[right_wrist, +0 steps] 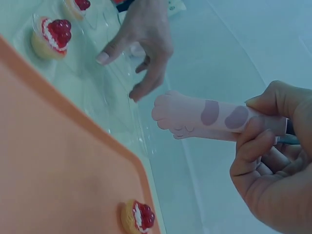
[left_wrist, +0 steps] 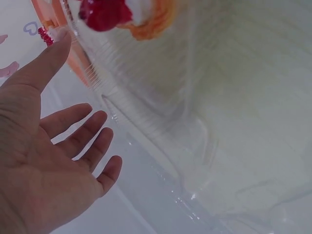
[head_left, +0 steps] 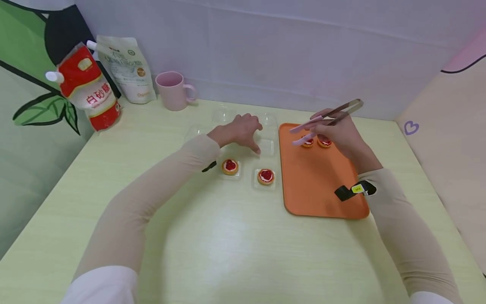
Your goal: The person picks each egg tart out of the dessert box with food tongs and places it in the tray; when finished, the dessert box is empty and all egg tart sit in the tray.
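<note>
My right hand [head_left: 338,135] grips a pair of tongs [head_left: 345,110] with pale pink, paw-shaped ends [right_wrist: 195,114], above the far part of an orange tray [head_left: 315,185]. Beneath the tongs, two small tarts with red fruit lie on the tray, one tart [head_left: 324,142] just right of the tips. My left hand [head_left: 243,130], fingers loosely spread and holding nothing, is over clear plastic boxes [head_left: 267,147] left of the tray. Whether it touches the plastic I cannot tell. Nearer me, a left tart [head_left: 230,166] and a right tart [head_left: 265,176] sit in clear compartments.
At the back left stand a pink mug [head_left: 171,90], a white spouted pouch [head_left: 127,69] and a red and white spouted bag [head_left: 90,86]. A pale cloth wall [head_left: 284,55] rises behind the table [head_left: 212,253].
</note>
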Demonstrator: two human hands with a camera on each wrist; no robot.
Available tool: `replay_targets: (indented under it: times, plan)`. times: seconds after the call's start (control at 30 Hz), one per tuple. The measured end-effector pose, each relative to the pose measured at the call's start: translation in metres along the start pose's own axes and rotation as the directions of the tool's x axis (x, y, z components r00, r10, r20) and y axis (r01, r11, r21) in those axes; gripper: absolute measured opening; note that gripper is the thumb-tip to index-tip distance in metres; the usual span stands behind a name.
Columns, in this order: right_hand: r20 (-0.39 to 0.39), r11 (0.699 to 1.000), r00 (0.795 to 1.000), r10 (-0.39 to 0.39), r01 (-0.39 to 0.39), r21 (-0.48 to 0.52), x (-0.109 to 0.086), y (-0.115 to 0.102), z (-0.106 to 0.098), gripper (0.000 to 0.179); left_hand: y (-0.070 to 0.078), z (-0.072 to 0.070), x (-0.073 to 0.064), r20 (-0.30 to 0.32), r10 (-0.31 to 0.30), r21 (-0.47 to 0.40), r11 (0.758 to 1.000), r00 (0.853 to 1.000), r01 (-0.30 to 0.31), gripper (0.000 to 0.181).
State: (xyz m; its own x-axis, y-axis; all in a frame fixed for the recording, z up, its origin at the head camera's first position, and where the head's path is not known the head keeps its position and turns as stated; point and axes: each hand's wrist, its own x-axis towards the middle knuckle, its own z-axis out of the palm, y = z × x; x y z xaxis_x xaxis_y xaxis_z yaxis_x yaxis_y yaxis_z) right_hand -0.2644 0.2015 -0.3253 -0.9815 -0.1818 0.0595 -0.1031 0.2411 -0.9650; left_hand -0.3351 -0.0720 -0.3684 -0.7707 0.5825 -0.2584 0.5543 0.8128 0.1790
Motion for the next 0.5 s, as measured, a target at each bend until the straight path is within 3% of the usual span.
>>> replay_targets:
  times: [0.2,0.37,0.5]
  plan:
    - [0.069,0.997,0.998,0.012,-0.017,0.081,-0.001,-0.004,0.016,0.025,-0.003,-0.006,-0.011,-0.035,0.016,-0.049,0.999,0.999,-0.018,0.081]
    - [0.107,0.991,0.994,0.023,-0.037,0.128,0.000,-0.007,0.032,0.024,-0.010,-0.010,-0.036,-0.064,-0.001,-0.063,0.998,0.998,-0.003,0.077]
    - [0.129,0.996,0.990,0.053,-0.062,0.067,0.000,-0.010,0.045,0.025,-0.016,-0.011,-0.058,-0.077,-0.023,-0.059,0.998,0.997,0.018,0.074]
